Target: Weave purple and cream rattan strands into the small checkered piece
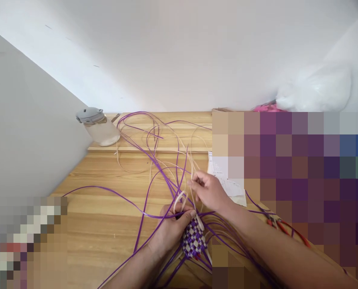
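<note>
A small woven piece (193,240) in a purple and cream check lies on the wooden table (106,208). My left hand (173,228) grips its upper left edge, fingers closed on the weave. Just above it, my right hand (207,190) pinches a cream strip (192,170) that loops down toward the weave. Long purple strips (150,160) fan out from the piece across the table to the left and back.
A clear jar with a grey lid (97,125) lies tilted at the back left, on a raised wooden ledge. A paper sheet (227,180) lies right of my right hand. Red-handled tool (283,226) sits at the right. Blurred patches cover the right and lower left.
</note>
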The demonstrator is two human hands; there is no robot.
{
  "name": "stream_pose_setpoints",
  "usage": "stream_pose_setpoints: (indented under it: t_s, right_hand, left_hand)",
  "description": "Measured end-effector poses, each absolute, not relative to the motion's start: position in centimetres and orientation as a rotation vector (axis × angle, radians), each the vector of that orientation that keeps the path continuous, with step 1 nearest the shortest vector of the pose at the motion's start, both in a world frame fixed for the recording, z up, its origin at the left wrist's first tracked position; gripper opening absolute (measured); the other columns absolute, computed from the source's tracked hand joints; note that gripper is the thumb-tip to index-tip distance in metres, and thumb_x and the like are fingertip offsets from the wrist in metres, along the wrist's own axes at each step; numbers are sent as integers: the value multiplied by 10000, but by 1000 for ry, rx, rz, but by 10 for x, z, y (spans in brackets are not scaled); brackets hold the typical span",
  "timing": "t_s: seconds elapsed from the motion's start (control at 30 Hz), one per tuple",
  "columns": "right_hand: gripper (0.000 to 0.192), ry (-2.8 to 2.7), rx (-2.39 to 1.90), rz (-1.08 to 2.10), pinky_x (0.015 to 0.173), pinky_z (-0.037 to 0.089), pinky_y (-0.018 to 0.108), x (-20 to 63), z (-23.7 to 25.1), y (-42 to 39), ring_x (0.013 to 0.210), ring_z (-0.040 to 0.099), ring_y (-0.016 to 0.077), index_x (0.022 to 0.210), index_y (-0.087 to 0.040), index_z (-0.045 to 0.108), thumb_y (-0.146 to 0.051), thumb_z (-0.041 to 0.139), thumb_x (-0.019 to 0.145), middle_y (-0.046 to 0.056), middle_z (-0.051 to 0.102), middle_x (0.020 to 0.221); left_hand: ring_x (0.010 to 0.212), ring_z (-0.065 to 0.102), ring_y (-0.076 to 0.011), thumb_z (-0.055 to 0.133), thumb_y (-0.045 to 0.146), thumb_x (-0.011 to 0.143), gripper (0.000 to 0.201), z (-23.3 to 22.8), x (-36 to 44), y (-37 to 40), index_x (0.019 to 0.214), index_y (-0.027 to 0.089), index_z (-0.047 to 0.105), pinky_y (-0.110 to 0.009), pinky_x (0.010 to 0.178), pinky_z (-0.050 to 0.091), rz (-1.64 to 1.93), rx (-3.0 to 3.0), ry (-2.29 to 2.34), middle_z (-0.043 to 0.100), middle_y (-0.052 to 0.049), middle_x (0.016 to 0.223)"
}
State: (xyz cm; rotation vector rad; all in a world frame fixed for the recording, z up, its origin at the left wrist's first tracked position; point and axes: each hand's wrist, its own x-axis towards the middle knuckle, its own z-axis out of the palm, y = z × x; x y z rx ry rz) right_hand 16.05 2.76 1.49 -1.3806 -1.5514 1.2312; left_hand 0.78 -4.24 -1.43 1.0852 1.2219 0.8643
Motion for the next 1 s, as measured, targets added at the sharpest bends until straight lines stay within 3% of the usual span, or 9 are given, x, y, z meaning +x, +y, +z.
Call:
stream_pose_setpoints:
  t_s: [0.13, 0.23, 0.37, 0.47, 0.6, 0.8, 1.0]
  right_hand:
    - [256, -1473, -1421, 994, 455, 361, 192, 143, 23, 83, 436, 477, 75, 672, -206, 413, -273, 580, 853, -76, 445, 512]
    - [219, -1479, -1422, 1124, 405, 331, 195, 135, 23, 101, 402, 478, 72, 719, -205, 453, -309, 517, 900, -62, 494, 561]
    - [396, -1570, -1407, 1377, 338, 280, 213, 147, 26, 74, 381, 509, 87, 793, -185, 561, -487, 368, 960, 14, 624, 707]
    - [326, -1765, -1414, 1502, 395, 340, 208, 164, 30, 39, 430, 520, 103, 804, -179, 591, -456, 471, 928, -3, 592, 595]
    - [278, -2004, -1387, 1142, 533, 349, 214, 172, 30, 9, 585, 507, 103, 700, -178, 561, -351, 519, 914, -20, 561, 624]
    - [197, -2025, -1207, 866, 621, 338, 226, 153, 13, 1, 640, 484, 103, 681, -179, 520, -93, 457, 848, -24, 538, 664]
    - [339, -1801, -1397, 946, 538, 278, 230, 143, -6, 14, 554, 375, 102, 593, -187, 368, -280, 471, 903, -45, 366, 551]
  left_hand:
    - [683, 554, -172, 694, 369, 777, 234, -11, 7, -42, 733, 139, 710, -271, 665, 417, 819, 1164, 1230, 654, -70, 703]
    - [672, 543, -164, 692, 384, 777, 249, -11, 8, -41, 742, 137, 700, -267, 661, 411, 851, 1109, 1252, 639, -60, 692]
    - [633, 508, -141, 709, 401, 769, 273, -16, 6, -38, 728, 133, 682, -257, 637, 395, 873, 1060, 1213, 605, -39, 655]
    - [679, 546, -153, 677, 428, 813, 293, -17, 4, -35, 798, 137, 698, -260, 662, 414, 851, 1016, 1087, 649, -54, 730]
    - [749, 586, -177, 660, 462, 834, 331, -15, 5, -34, 849, 136, 713, -267, 687, 440, 862, 946, 984, 685, -77, 821]
    - [572, 460, -96, 742, 439, 752, 357, -16, 12, -34, 634, 121, 628, -211, 543, 342, 923, 964, 1050, 568, -15, 604]
    - [574, 467, -101, 775, 502, 685, 414, -23, 12, -33, 667, 124, 608, -216, 551, 353, 903, 915, 1136, 580, -17, 610]
